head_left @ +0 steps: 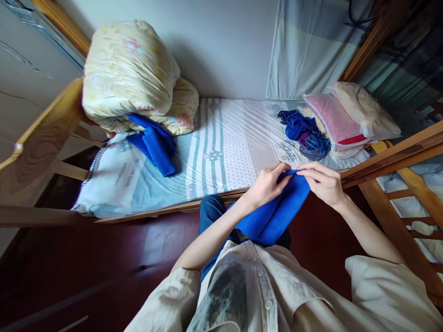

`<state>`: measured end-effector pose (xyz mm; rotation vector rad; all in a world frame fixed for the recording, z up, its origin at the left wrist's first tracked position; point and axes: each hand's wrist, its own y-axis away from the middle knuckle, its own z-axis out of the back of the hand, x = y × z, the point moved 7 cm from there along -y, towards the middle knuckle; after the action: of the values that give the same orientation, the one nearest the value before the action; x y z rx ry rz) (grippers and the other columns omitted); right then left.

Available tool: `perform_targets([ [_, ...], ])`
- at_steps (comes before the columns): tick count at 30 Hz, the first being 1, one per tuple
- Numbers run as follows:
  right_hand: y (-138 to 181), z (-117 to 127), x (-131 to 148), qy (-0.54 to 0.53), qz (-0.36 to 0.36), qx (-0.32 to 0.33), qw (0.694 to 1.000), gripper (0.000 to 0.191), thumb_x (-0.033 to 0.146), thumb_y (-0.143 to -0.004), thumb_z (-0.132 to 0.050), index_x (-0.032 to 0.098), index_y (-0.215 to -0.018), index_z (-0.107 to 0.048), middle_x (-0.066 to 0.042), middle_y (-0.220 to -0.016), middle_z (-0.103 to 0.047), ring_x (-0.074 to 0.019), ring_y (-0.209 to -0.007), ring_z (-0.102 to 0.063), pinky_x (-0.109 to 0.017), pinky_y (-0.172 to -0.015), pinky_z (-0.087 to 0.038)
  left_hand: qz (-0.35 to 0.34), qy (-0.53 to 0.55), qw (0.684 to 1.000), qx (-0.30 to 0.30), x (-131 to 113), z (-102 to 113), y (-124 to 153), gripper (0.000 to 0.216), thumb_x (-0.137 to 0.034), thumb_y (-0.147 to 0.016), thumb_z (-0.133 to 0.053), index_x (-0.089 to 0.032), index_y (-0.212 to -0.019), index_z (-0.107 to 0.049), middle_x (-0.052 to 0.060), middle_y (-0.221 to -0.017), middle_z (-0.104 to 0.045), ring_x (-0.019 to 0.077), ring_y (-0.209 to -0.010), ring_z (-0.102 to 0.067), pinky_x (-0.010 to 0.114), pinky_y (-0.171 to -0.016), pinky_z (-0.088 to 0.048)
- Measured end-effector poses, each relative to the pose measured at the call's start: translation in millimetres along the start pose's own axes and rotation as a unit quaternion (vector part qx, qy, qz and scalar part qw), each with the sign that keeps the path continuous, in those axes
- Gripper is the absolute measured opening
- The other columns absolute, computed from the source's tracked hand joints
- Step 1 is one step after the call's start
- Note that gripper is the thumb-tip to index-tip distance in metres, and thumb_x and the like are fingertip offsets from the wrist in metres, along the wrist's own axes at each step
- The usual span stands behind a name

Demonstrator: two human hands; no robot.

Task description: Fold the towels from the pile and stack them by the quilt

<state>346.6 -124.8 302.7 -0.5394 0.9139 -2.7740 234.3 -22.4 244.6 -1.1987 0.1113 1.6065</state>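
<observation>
A bright blue cloth [273, 216] hangs in front of me, its top edge held up over the near edge of the bed [224, 152]. My left hand [268, 184] pinches that edge on the left. My right hand [323, 182] pinches it on the right, fingertips almost meeting the left hand's. The cloth drapes down toward my lap. A folded blue cloth [154, 143] lies on the striped sheet at the left, against a large bundled quilt [131, 74].
A heap of blue and purple clothes [306, 131] lies at the right of the bed beside a pink pillow [334, 117] and a cream one [363, 108]. Wooden bed rails [391, 157] run along the right; a wooden headboard [41, 138] stands left. The floor is dark red.
</observation>
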Motion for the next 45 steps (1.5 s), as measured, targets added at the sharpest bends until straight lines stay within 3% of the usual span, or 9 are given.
perform_targets([
  [7, 31.6, -12.0, 10.1, -0.01, 0.009, 0.009, 1.0, 0.03, 0.015, -0.1, -0.066, 0.032, -0.123, -0.077, -0.004, -0.109, -0.08, -0.0205, -0.098, -0.08, -0.032, -0.099, -0.067, 0.076, -0.027, 0.983, 0.162, 28.9, 6.3, 68.1, 0.031, -0.049, -0.104, -0.055, -0.02, -0.098, -0.064, 0.002, -0.082, -0.065, 0.0177, -0.077, -0.063, 0.028, -0.076, -0.05],
  [10, 42.6, -12.9, 1.2, 0.005, -0.011, -0.002, 1.0, 0.031, 0.016, -0.102, -0.062, 0.031, -0.125, -0.076, -0.006, -0.109, -0.079, -0.021, -0.099, -0.079, -0.031, -0.097, -0.066, 0.123, -0.043, 0.974, 0.184, 50.7, 19.9, 102.9, 0.041, -0.058, -0.103, -0.053, -0.02, -0.091, -0.063, 0.002, -0.079, -0.065, 0.0183, -0.076, -0.062, 0.029, -0.074, -0.049],
  [15, 65.3, -18.8, -7.9, 0.004, -0.059, 0.0, 0.998, 0.028, 0.013, -0.103, -0.057, 0.03, -0.112, -0.077, -0.006, -0.099, -0.076, -0.0199, -0.091, -0.077, -0.031, -0.085, -0.066, 0.161, -0.089, 0.969, 0.166, 66.8, 61.0, 142.0, 0.042, -0.052, -0.107, -0.044, -0.019, -0.096, -0.066, 0.003, -0.083, -0.068, 0.0183, -0.076, -0.061, 0.031, -0.077, -0.049],
  [23, 116.3, -57.1, 4.5, -0.191, -0.175, 0.056, 0.964, 0.016, 0.025, -0.106, -0.053, 0.027, -0.1, -0.068, -0.004, -0.092, -0.069, -0.0177, -0.082, -0.071, -0.031, -0.073, -0.062, 0.095, -0.251, 0.955, 0.127, 48.7, 107.0, 151.5, 0.03, -0.039, -0.107, -0.048, -0.021, -0.103, -0.072, 0.005, -0.088, -0.07, 0.0199, -0.08, -0.063, 0.033, -0.079, -0.048],
  [27, 145.4, -86.9, 4.7, -0.318, -0.296, 0.134, 0.891, 0.03, 0.052, -0.103, -0.06, 0.025, -0.089, -0.067, -0.002, -0.081, -0.066, -0.0168, -0.071, -0.064, -0.029, -0.065, -0.056, 0.091, -0.246, 0.959, 0.104, 48.9, 130.2, 154.2, 0.03, -0.041, -0.107, -0.051, -0.023, -0.1, -0.074, 0.004, -0.087, -0.072, 0.0197, -0.08, -0.064, 0.033, -0.079, -0.049],
  [31, 174.3, -112.9, 7.3, -0.403, -0.387, 0.255, 0.789, 0.057, 0.077, -0.079, -0.078, 0.021, -0.078, -0.064, 0.003, -0.069, -0.056, -0.0123, -0.061, -0.051, -0.026, -0.059, -0.045, 0.108, -0.201, 0.966, 0.125, 53.6, 143.1, 161.8, 0.032, -0.039, -0.107, -0.049, -0.024, -0.102, -0.077, 0.004, -0.091, -0.075, 0.0185, -0.084, -0.067, 0.032, -0.08, -0.051],
  [34, 189.3, -121.2, 7.7, -0.405, -0.392, 0.338, 0.754, 0.062, 0.077, -0.065, -0.087, 0.019, -0.073, -0.064, 0.004, -0.066, -0.053, -0.011, -0.061, -0.045, -0.026, -0.058, -0.039, 0.119, -0.191, 0.966, 0.125, 56.6, 149.9, 168.8, 0.032, -0.038, -0.107, -0.05, -0.026, -0.102, -0.079, 0.003, -0.093, -0.076, 0.0182, -0.085, -0.068, 0.031, -0.081, -0.053],
  [39, 209.7, -129.1, -4.9, -0.342, -0.364, 0.404, 0.766, 0.046, 0.065, -0.08, -0.078, 0.019, -0.074, -0.071, -0.002, -0.074, -0.065, -0.0147, -0.067, -0.051, -0.027, -0.061, -0.04, 0.132, -0.252, 0.958, 0.049, 63.8, 173.3, 179.7, 0.031, -0.032, -0.107, -0.047, -0.026, -0.104, -0.077, 0.001, -0.087, -0.075, 0.0169, -0.08, -0.067, 0.03, -0.079, -0.054],
  [45, 226.9, -134.2, -35.6, -0.246, -0.379, 0.384, 0.805, 0.035, 0.045, -0.095, -0.058, 0.02, -0.075, -0.071, -0.002, -0.071, -0.07, -0.0168, -0.064, -0.059, -0.029, -0.065, -0.047, 0.086, -0.37, 0.92, -0.096, 77.7, 211.1, 195.8, 0.031, -0.018, -0.104, -0.047, -0.025, -0.104, -0.077, -0.001, -0.092, -0.077, 0.0149, -0.084, -0.07, 0.028, -0.084, -0.056],
])
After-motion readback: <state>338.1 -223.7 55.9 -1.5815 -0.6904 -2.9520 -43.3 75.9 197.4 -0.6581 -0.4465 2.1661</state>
